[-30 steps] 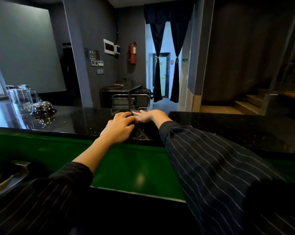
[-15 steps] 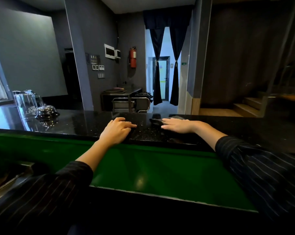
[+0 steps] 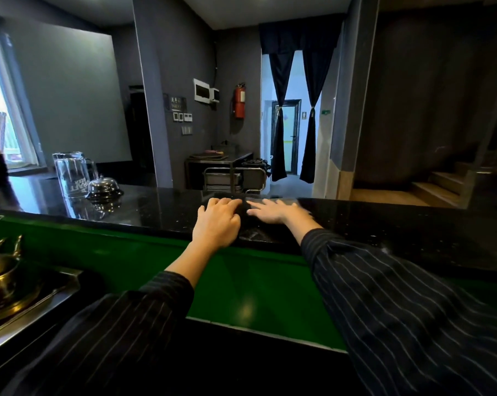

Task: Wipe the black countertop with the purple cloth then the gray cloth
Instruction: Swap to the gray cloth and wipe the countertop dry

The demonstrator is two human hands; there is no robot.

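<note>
Green ledge [image 3: 241, 270] nearest, both sleeves reaching over it. Left hand [image 3: 217, 221] on counter [image 3: 155, 207]: fingers bent, tips down on dark cloth [image 3: 242, 206]; pinching or only pressing, cannot tell. Right hand [image 3: 273, 210] flat, fingers straight, spread on same cloth, gripping nothing. Cloth bunched between hands, toward counter's far edge; purple or gray, too dark to say. Looks soft, light, floppy, likely slides on glossy stone. Best pressed mid-cloth under flat palm. Bell [image 3: 103, 187], glass [image 3: 70, 175] far left, well apart.
</note>
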